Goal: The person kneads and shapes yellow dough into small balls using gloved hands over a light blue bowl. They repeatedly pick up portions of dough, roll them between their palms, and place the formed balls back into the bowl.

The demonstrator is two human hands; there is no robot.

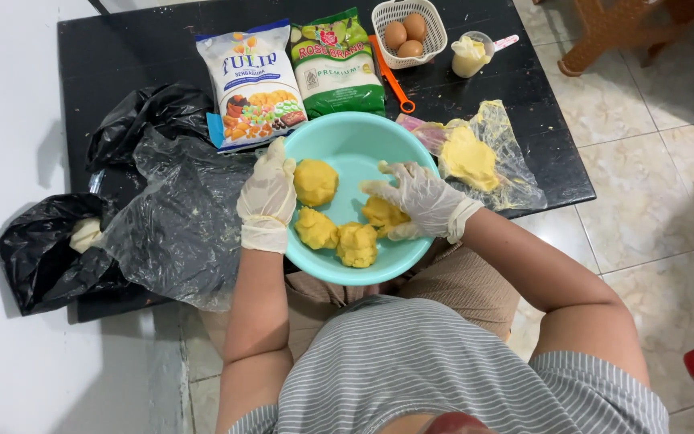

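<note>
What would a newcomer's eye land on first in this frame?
The turquoise bowl at the near table edge, holding four yellow dough lumps. Both gloved hands are on it: left hand at the rim, right hand on one lump. Behind stand two bags and an egg basket.

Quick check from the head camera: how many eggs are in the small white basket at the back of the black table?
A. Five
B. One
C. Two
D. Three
D: three brown eggs sit together in the white basket, behind the teal bowl of yellow dough lumps.
</note>
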